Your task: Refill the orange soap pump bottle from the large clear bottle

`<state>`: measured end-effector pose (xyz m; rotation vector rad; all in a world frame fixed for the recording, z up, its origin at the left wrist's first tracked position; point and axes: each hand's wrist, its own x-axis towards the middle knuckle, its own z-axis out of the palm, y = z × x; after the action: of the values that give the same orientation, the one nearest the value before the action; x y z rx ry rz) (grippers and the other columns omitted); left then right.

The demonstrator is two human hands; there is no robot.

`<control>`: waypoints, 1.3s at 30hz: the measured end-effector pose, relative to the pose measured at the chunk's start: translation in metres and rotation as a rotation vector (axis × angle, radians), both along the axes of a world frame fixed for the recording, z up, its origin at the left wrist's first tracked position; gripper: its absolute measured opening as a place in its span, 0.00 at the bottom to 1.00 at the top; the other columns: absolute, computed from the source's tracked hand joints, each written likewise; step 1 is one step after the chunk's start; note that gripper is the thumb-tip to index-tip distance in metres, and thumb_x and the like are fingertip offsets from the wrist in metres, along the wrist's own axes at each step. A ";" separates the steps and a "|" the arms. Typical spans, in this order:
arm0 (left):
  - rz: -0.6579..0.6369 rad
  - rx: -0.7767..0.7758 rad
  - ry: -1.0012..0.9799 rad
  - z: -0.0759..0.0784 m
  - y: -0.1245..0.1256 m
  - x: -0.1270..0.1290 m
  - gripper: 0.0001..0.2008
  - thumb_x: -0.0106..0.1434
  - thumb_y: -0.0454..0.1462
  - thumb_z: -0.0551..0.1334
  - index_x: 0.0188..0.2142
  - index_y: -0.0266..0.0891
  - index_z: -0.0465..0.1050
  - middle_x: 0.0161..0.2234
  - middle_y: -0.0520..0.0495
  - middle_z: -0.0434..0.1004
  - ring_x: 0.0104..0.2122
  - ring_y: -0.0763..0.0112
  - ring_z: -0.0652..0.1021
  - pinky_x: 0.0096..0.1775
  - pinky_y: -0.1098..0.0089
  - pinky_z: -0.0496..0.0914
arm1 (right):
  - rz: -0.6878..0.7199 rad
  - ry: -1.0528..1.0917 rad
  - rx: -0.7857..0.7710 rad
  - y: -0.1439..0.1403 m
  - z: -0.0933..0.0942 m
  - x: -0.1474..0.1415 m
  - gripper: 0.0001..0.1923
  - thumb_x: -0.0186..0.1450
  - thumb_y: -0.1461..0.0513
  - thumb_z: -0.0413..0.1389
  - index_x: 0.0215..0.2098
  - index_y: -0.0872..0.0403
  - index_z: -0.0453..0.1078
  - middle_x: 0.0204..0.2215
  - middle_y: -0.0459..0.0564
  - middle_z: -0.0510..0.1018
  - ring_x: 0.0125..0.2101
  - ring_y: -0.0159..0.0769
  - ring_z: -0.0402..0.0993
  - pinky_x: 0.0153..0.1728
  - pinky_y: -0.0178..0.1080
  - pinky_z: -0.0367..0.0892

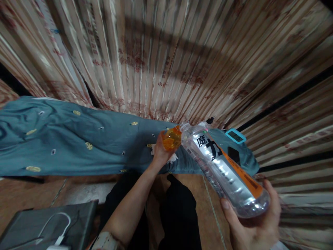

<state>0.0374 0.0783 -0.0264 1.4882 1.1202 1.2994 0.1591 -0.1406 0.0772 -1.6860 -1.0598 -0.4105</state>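
Observation:
My right hand (pixel 256 224) grips a large clear plastic bottle (pixel 223 166) near its base. The bottle has a silver-white label with black characters and an orange band. It tilts down to the left, its uncapped mouth at the rim of a transparent orange cup (pixel 172 139). Wrapped around that cup are the fingers of my left hand (pixel 160 152). Whether liquid flows between them I cannot tell. A crumpled white tissue (pixel 172 158) lies on the cloth beneath the left hand. Behind the bottle's neck shows a clear object with a black cap (pixel 210 120), mostly hidden.
A blue-green patterned cloth (pixel 109 139) covers the narrow table. On its right end lie a blue-rimmed digital timer (pixel 235 136) and a black phone (pixel 234 155). Wrapped, ridged panels (pixel 156 62) stand behind. At lower left, a grey surface (pixel 47 225) carries a white cable (pixel 60 239).

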 end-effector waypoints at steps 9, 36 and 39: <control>-0.003 0.030 -0.029 -0.008 0.002 0.002 0.44 0.47 0.35 0.76 0.61 0.41 0.60 0.56 0.37 0.76 0.56 0.50 0.78 0.58 0.48 0.73 | 0.013 0.038 -0.055 -0.008 -0.010 0.012 0.57 0.49 0.47 0.72 0.71 0.53 0.57 0.60 0.63 0.71 0.53 0.54 0.74 0.51 0.57 0.73; -0.017 0.022 -0.078 -0.013 0.003 0.004 0.37 0.47 0.35 0.75 0.55 0.41 0.64 0.53 0.40 0.76 0.55 0.51 0.77 0.58 0.49 0.71 | -0.011 -0.063 -0.041 -0.005 -0.003 0.010 0.56 0.51 0.44 0.71 0.70 0.59 0.59 0.58 0.68 0.73 0.52 0.61 0.75 0.54 0.65 0.68; -0.006 0.024 -0.058 -0.012 0.003 0.004 0.37 0.47 0.36 0.75 0.55 0.39 0.64 0.53 0.38 0.76 0.55 0.49 0.77 0.58 0.48 0.71 | -0.021 -0.041 -0.036 -0.004 -0.003 0.009 0.56 0.51 0.44 0.71 0.69 0.58 0.60 0.57 0.66 0.74 0.51 0.59 0.76 0.54 0.64 0.69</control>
<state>0.0410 0.0813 -0.0387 1.4616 1.0655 1.3477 0.1685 -0.1448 0.0743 -1.7281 -1.0864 -0.4434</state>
